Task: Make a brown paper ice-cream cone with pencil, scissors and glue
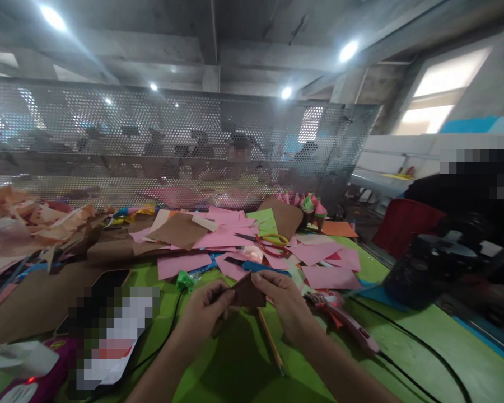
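Note:
Both my hands hold one small piece of brown paper (248, 292) above the green table (420, 347). My left hand (205, 313) pinches its left edge between thumb and fingers. My right hand (286, 305) grips its right side with curled fingers. A pencil (271, 342) lies on the table just below the paper, pointing towards me. A pink glue gun (346, 322) rests to the right of my right hand, its black cord trailing off right.
Pink, brown and green paper sheets (218, 240) and scissors (271, 243) lie behind my hands. A phone (109, 280) lies at the left. A perforated metal screen (172, 145) stands across the back. Another person (466, 224) in dark clothes is at the right.

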A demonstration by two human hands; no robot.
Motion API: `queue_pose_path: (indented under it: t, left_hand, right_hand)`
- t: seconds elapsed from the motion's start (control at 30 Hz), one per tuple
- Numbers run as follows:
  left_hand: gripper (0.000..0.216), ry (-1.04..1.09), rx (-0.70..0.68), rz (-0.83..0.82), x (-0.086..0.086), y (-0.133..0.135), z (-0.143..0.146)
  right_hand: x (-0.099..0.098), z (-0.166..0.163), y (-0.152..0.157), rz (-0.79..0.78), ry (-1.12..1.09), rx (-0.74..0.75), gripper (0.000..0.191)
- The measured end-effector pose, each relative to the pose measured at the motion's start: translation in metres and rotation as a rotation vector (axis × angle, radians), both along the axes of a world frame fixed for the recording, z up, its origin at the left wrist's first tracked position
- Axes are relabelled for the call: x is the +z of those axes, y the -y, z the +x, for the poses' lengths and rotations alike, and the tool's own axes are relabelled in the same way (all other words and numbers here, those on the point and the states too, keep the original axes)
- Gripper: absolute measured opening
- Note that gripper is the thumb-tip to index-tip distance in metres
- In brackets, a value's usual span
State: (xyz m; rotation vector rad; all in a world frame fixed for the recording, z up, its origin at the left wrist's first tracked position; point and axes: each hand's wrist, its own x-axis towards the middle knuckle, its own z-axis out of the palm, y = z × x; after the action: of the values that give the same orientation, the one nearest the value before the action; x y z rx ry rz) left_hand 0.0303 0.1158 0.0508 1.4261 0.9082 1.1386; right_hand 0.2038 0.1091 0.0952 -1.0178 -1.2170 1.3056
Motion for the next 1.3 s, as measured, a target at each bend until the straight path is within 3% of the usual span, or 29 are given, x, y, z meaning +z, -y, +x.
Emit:
queue_pose_path:
  t: [0.27,0.43,0.67,0.93,1.3]
  left_hand:
    - [0.020,-0.064,-0.003,0.059,0.004,0.005,0.002]
    - [0.019,-0.143,-0.025,0.139,0.006,0.010,0.003]
    - [0.025,-0.073,0.043,0.055,0.007,0.002,-0.003]
    - [0.027,-0.044,0.062,0.026,0.005,0.002,-0.001]
    - [0.023,-0.099,0.025,0.057,0.007,0.000,-0.006]
  right_hand:
    - [-0.003,-0.004,0.005,-0.048,0.009,0.088,0.040]
    - [-0.010,-0.006,0.002,-0.105,-0.039,0.019,0.036]
    - [0.005,0.026,-0.018,0.076,-0.042,-0.208,0.030]
    - [-0.007,0.003,-0.003,-0.038,0.073,0.111,0.029]
    - [-0.004,0.014,-0.011,-0.017,0.137,0.079,0.026]
